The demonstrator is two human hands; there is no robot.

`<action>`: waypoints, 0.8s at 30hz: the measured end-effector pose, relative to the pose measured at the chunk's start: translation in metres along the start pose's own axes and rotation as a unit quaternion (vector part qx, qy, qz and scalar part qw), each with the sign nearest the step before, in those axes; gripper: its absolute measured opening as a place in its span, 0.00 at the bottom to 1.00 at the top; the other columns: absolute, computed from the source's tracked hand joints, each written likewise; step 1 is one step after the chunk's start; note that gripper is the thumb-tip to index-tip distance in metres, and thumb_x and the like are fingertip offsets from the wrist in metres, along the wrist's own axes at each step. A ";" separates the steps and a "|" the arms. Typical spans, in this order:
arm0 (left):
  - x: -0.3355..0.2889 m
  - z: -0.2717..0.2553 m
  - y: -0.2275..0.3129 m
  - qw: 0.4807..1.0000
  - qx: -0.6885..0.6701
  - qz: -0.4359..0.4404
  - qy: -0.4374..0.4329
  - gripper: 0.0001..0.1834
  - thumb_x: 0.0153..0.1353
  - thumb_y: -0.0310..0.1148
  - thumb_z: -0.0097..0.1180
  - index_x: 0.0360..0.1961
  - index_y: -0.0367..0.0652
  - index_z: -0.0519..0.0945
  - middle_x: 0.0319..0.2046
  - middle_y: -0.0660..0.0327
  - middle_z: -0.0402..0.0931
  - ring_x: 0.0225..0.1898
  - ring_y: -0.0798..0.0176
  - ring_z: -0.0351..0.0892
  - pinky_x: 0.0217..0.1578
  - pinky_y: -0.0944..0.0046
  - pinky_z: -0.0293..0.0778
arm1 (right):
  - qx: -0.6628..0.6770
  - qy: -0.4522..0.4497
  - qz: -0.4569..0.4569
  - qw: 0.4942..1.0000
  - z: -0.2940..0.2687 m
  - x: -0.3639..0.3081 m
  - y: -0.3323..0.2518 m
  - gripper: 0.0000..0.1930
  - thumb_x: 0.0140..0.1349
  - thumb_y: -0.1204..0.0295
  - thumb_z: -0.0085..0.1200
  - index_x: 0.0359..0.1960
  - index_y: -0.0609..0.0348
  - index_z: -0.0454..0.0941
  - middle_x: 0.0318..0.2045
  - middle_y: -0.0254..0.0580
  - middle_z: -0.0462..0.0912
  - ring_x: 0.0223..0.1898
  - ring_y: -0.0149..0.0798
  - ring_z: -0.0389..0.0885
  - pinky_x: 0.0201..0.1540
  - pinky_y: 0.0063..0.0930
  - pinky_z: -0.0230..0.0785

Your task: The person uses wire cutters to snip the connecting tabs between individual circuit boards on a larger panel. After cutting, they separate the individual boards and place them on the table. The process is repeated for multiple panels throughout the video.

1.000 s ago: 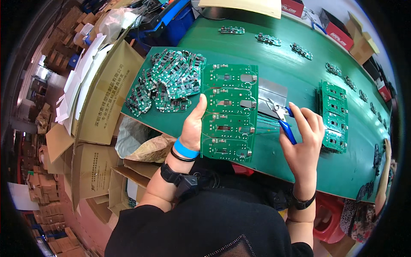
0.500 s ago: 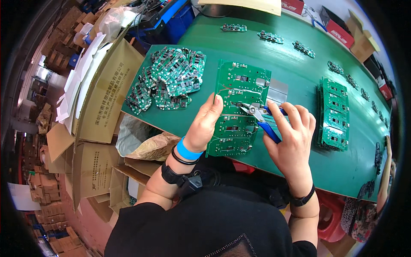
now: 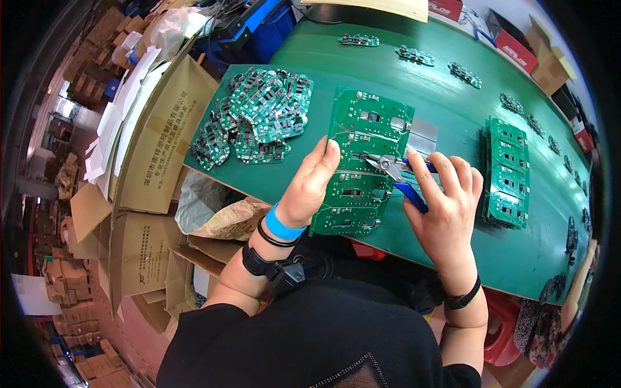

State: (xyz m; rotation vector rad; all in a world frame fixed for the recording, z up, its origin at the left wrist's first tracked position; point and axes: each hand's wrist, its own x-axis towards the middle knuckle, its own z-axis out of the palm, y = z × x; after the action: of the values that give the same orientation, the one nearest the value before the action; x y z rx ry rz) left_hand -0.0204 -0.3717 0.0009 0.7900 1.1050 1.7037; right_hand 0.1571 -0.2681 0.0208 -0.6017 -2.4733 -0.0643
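My left hand (image 3: 313, 181) grips the left edge of a green circuit board panel (image 3: 365, 136), its thumb on top and the other fingers mostly hidden beneath. The panel is tilted and carries several joined boards with small parts. In my right hand (image 3: 446, 207) is a pair of cutting pliers (image 3: 410, 193) with blue handles. The metal jaws lie over the middle of the panel; whether they touch it I cannot tell. Just behind the panel's right side lies a flat grey metal piece (image 3: 422, 136).
Loose circuit boards (image 3: 265, 113) are heaped at the left of the green table (image 3: 446, 107). A stack of board panels (image 3: 507, 174) stands at the right. Single boards (image 3: 414, 55) line the moving-belt-like far surface. Cardboard boxes (image 3: 165, 142) stand left; another person's arm (image 3: 577, 284) shows far right.
My right hand and the pliers have shifted slightly to the right. Boards in the far row have moved a little rightward in the picture. My left hand still holds the panel.
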 end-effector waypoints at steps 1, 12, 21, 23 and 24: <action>0.000 0.001 0.002 1.000 0.002 -0.003 -0.009 0.24 0.72 0.41 0.33 0.62 0.37 0.60 0.55 0.59 0.67 0.55 0.69 0.66 0.56 0.69 0.62 | -0.005 0.002 -0.005 1.000 -0.001 0.001 0.001 0.32 0.38 0.69 0.65 0.51 0.48 0.74 0.42 0.37 0.73 0.45 0.42 0.69 0.49 0.41 0.56; 0.003 -0.001 0.006 0.994 -0.059 -0.095 -0.011 0.24 0.72 0.44 0.29 0.60 0.39 0.62 0.53 0.56 0.71 0.50 0.64 0.75 0.50 0.63 0.74 | 0.001 0.007 -0.031 0.999 0.000 0.002 0.007 0.30 0.33 0.75 0.63 0.46 0.49 0.78 0.37 0.35 0.74 0.39 0.40 0.72 0.44 0.37 0.60; 0.005 -0.022 -0.002 0.946 -0.265 -0.181 -0.042 0.32 0.70 0.54 0.28 0.64 0.40 0.57 0.57 0.47 0.67 0.51 0.48 0.75 0.49 0.48 0.75 | 0.067 0.059 0.043 0.995 -0.007 -0.002 0.017 0.25 0.35 0.73 0.62 0.43 0.54 0.80 0.35 0.38 0.75 0.38 0.41 0.72 0.43 0.35 0.60; 0.006 -0.021 -0.003 0.909 -0.376 -0.177 -0.046 0.35 0.68 0.56 0.26 0.67 0.41 0.53 0.61 0.43 0.60 0.51 0.44 0.74 0.47 0.45 0.76 | 0.066 0.027 0.058 0.996 -0.004 -0.005 0.020 0.26 0.35 0.75 0.61 0.44 0.56 0.79 0.36 0.40 0.75 0.39 0.43 0.72 0.44 0.36 0.61; 0.006 -0.019 -0.005 0.899 -0.401 -0.164 -0.067 0.35 0.68 0.56 0.26 0.67 0.40 0.53 0.62 0.43 0.59 0.52 0.44 0.74 0.46 0.46 0.77 | 0.065 0.011 0.068 0.995 -0.003 -0.007 0.021 0.27 0.35 0.76 0.61 0.45 0.57 0.79 0.37 0.41 0.75 0.40 0.44 0.72 0.44 0.36 0.61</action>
State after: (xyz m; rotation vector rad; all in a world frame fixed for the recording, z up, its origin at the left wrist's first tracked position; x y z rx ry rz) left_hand -0.0375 -0.3719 -0.0108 0.1708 0.3311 1.5795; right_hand 0.1730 -0.2528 0.0180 -0.7076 -2.3866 0.1430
